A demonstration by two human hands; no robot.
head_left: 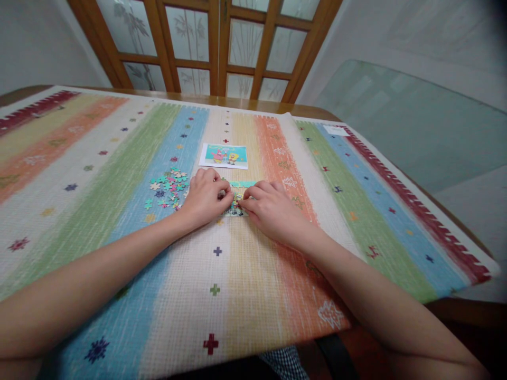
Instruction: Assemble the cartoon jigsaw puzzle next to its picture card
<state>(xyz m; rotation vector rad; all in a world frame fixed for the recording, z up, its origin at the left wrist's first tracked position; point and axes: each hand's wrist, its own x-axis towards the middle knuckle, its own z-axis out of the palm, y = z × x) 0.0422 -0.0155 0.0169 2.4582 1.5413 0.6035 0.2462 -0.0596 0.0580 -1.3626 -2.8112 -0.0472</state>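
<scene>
A partly assembled jigsaw puzzle [236,212] lies flat on the striped tablecloth, largely covered by my hands. My left hand [206,195] rests at its left side, fingers curled and thumb against the fingertips over the puzzle. From the right, my right hand [273,208] reaches in with thumb and forefinger pinched above the puzzle's middle. Whatever either pinch holds is too small or too hidden to name. Loose jigsaw pieces [172,184], mostly turquoise with some pink and yellow, are heaped just left of my left hand.
Beyond my hands lies a reference picture card [225,156] with cartoon figures. A small white paper [336,130] is near the far right of the tablecloth [194,295]. Wooden doors with glass panes [186,34] stand behind the table, and a glass panel [396,105] leans at right.
</scene>
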